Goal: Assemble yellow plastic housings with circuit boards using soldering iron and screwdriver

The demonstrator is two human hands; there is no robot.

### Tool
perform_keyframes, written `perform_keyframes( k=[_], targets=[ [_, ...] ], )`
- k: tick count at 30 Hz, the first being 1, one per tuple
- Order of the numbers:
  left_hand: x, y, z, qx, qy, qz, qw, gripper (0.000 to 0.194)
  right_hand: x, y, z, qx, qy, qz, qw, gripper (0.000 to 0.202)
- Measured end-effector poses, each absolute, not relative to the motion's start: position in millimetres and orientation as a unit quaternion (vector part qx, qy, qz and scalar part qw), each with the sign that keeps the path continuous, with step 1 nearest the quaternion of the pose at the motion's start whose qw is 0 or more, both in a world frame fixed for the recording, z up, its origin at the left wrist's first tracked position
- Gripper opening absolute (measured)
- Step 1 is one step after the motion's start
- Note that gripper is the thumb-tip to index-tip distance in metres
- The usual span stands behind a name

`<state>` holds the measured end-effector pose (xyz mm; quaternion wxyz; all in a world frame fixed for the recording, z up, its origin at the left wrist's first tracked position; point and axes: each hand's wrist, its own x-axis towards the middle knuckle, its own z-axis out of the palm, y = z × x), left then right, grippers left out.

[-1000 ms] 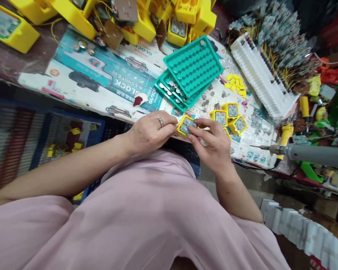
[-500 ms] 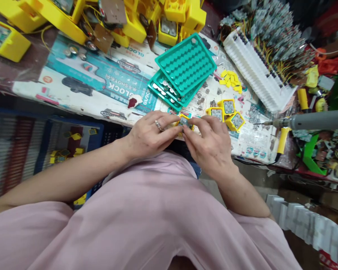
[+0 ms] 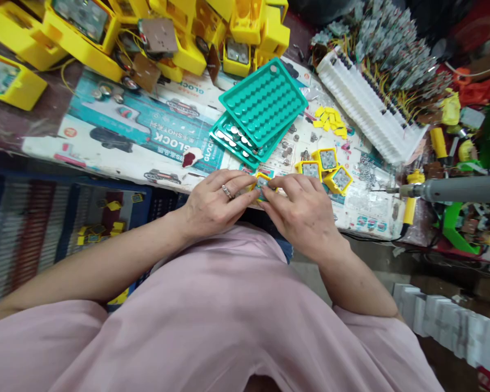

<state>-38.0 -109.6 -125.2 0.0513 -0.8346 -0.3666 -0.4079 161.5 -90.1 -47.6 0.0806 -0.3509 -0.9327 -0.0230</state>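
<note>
Between my two hands, at the table's front edge, is a small yellow box (image 3: pixel 263 177) with a grey-green part in its top. My left hand (image 3: pixel 220 200) wears a ring and pinches the box from the left. From the right, my right hand (image 3: pixel 301 209) has its thumb and forefinger pressed on the box's top and side; the fingertips partly hide it. Just right of my right hand, three similar yellow boxes (image 3: pixel 338 179) stand together. Behind my hands lie stacked green trays (image 3: pixel 263 100), the lower one holding silvery discs.
Large yellow housings (image 3: pixel 81 49) with wires fill the back left. A white rack (image 3: pixel 369 109) stands at the back right beside small yellow pieces (image 3: pixel 330 120). A soldering tool (image 3: pixel 453 189) points in from the right. A blue crate (image 3: pixel 106 209) sits below at left.
The whole view has shifted slightly, so the table's things appear a little lower. Both hands are still at the small yellow box, with the fingertips slightly moved.
</note>
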Motion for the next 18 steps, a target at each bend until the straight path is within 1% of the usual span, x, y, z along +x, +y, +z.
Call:
perform_keyframes(
  k=[3, 8, 10, 14, 18],
  targets=[
    [-35.6, -108.2, -120.3, -0.835, -0.363, -0.404, 0.082, 0.017, 162.5, -87.2, -46.0, -0.343, -0.936, -0.028, 0.072, 0.021],
    [-35.8, -105.7, -120.3, -0.846, -0.343, -0.398, 0.093, 0.014, 177.6, -85.0, -52.2, -0.314, -0.934, 0.023, 0.167, 0.017],
    [-37.3, -105.2, -121.2, -0.85, -0.339, -0.393, 0.092, 0.015, 181.7, -86.9, -54.2, -0.311, -0.933, 0.006, 0.183, 0.015],
    [-38.1, -105.1, -118.7, -0.856, -0.346, -0.369, 0.108, 0.013, 178.8, -92.4, -53.4, -0.329, -0.928, -0.058, 0.162, 0.014],
    [-33.4, -106.7, -111.8, -0.854, -0.363, -0.349, 0.131, 0.011, 171.8, -91.2, -53.9, -0.347, -0.922, -0.038, 0.165, 0.018]
  ],
)
